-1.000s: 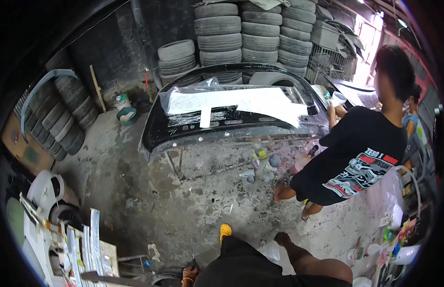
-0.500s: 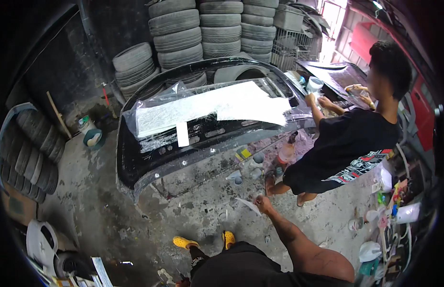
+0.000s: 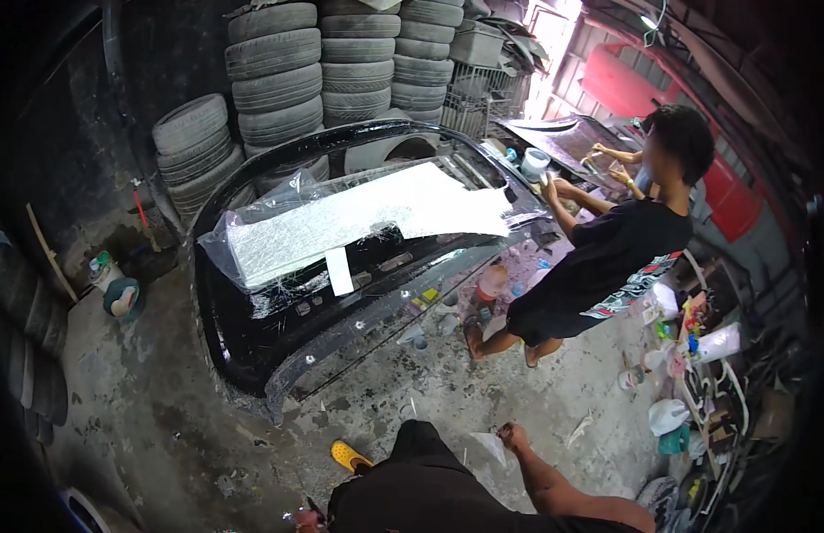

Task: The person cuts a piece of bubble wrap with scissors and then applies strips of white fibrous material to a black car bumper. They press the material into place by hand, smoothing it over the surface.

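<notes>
My right hand point(image 3: 513, 437) is closed on a thin, whitish scrap of sheet point(image 3: 492, 446), which hangs beside it above the floor. At the lower edge, left of my dark clothing, a small part of my left hand point(image 3: 307, 519) shows, too blurred to make out its fingers. Ahead of me lies a large black curved panel point(image 3: 252, 329), like a vehicle body part. White fibrous matting point(image 3: 341, 218) covers its middle, over clear plastic film point(image 3: 218, 240). A small white rectangular piece point(image 3: 339, 271) rests at the matting's near edge.
To the right stands a co-worker point(image 3: 607, 249), hands near a white tub point(image 3: 534, 163); another person's hands show beyond. Tyre stacks point(image 3: 274, 80) line the back. A teal bucket point(image 3: 121, 299) stands left, cups point(image 3: 419, 341) under the panel, clutter point(image 3: 687, 355) far right.
My view has shifted, so the panel appears further left and nearer. My body has moved forward toward it. My right hand, still gripping the whitish scrap, is lower in view.
</notes>
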Demonstrator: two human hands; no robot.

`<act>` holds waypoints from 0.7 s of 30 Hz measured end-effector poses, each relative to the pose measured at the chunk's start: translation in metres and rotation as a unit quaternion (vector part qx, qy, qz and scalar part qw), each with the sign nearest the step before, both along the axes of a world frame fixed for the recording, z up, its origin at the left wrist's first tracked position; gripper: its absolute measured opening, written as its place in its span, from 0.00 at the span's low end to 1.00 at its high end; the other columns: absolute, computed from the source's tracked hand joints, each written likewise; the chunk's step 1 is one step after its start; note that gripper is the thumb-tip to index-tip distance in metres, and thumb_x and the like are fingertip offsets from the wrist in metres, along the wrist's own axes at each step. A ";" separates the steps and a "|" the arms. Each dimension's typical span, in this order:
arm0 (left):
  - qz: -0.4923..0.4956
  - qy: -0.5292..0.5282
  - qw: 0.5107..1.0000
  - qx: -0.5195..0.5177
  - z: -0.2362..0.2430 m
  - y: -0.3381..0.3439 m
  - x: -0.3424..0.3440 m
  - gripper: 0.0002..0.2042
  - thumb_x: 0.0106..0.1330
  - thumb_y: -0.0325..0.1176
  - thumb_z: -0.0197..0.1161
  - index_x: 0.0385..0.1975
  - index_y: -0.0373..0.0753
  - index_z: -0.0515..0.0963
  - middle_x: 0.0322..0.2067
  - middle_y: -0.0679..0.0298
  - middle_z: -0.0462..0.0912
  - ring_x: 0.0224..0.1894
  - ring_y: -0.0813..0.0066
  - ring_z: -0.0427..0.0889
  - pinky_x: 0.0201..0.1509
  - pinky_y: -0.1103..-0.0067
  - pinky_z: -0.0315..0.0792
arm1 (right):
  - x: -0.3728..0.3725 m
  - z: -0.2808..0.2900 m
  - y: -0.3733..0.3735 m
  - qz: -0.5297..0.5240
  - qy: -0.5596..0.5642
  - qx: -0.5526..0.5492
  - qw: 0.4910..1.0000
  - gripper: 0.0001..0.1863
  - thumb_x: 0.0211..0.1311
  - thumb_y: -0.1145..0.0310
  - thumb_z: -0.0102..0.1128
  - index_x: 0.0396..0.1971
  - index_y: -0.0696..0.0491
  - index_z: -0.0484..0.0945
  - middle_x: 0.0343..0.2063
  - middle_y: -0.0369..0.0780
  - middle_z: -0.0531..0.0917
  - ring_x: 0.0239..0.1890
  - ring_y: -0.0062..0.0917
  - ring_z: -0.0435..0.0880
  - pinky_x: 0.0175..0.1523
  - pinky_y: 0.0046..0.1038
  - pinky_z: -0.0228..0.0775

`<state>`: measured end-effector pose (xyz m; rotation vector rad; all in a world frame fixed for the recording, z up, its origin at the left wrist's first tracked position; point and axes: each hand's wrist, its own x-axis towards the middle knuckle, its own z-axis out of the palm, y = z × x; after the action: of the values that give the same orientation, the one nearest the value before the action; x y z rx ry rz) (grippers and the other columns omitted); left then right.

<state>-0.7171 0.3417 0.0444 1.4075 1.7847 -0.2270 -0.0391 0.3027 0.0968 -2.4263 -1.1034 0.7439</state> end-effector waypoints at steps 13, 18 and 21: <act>-0.043 -0.103 0.990 -0.087 -0.050 0.108 -0.061 0.09 0.59 0.27 0.57 0.24 0.30 0.83 0.24 0.52 0.85 0.22 0.60 0.85 0.23 0.66 0.77 | -0.104 0.025 -0.004 -0.016 0.018 -0.023 0.999 0.07 0.54 0.67 0.69 0.32 0.53 0.84 0.25 0.39 0.83 0.28 0.26 0.82 0.36 0.30 0.76; -0.298 0.027 0.954 -0.031 -0.065 0.102 -0.053 0.09 0.60 0.35 0.60 0.30 0.41 0.86 0.31 0.58 0.88 0.34 0.63 0.87 0.36 0.65 0.79 | -0.103 0.034 0.002 -0.020 -0.023 -0.031 0.999 0.09 0.54 0.65 0.70 0.33 0.53 0.84 0.27 0.40 0.84 0.28 0.28 0.83 0.35 0.32 0.77; -0.504 0.126 0.853 0.041 -0.073 0.111 -0.059 0.10 0.61 0.43 0.63 0.33 0.46 0.87 0.35 0.61 0.88 0.41 0.64 0.88 0.43 0.65 0.79 | -0.100 0.039 0.011 -0.036 -0.010 -0.031 0.999 0.11 0.55 0.64 0.71 0.34 0.53 0.84 0.29 0.41 0.85 0.30 0.30 0.84 0.37 0.33 0.77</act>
<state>-0.7766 0.4525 -0.0284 2.3590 1.0639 -0.9177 -0.1389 0.3137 0.1360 -2.5151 -1.0093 0.7435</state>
